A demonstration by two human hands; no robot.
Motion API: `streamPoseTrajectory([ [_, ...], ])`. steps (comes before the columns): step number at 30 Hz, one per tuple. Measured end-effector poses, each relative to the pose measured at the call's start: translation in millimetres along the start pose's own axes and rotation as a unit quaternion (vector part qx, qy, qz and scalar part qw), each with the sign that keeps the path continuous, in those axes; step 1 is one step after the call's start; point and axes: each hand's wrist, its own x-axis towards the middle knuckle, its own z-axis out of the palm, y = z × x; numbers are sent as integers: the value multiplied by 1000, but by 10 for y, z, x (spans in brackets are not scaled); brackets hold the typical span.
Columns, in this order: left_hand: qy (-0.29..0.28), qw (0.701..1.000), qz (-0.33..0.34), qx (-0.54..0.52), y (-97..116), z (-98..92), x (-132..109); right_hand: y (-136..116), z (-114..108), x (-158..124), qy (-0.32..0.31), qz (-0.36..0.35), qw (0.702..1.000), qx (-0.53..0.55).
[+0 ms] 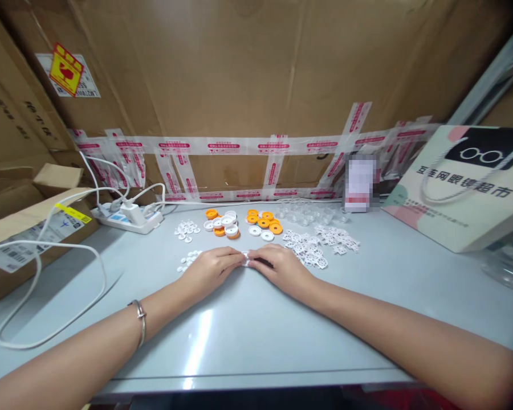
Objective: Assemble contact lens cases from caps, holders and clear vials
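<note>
My left hand and my right hand meet at the middle of the table, fingertips pinched on a small white plastic part between them. Most of that part is covered by the fingers, so its exact shape is hidden. Just beyond the hands lie orange and white round rings and a second group of orange and white rings. Small white round pieces sit beside my left hand, with white knob-like pieces farther back. To the right of my right hand spreads a pile of white openwork pieces.
Clear plastic pieces lie at the back. A power strip with white cables and an open cardboard box occupy the left. On the right stand a paper bag and a clear container. A large carton walls the back.
</note>
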Motion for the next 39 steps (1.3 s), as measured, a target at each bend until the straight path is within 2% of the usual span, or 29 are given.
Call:
streamPoseTrajectory([
  [6, -1, 999, 20, 35, 7, -1, -4, 24, 38, -14, -15, -27, 999, -43],
  [12, 4, 999, 19, 34, 29, -9, 13, 37, 43, -25, -11, -32, 999, -40],
  [18, -12, 999, 17, 33, 27, -33, 24, 58, 47, -24, -9, -32, 999, -19],
  [24, -55, 997, 15, 46, 53, -90, 33, 65, 42, -19, 5, -34, 999, -12],
  [32, -83, 995, 17, 56, 56, -109, 9, 52, 37, -32, 19, -63, 997, -39],
  [39, -83, 994, 25, 66, 66, -101, -6, 73, 58, -37, 0, -117, 987, -106],
])
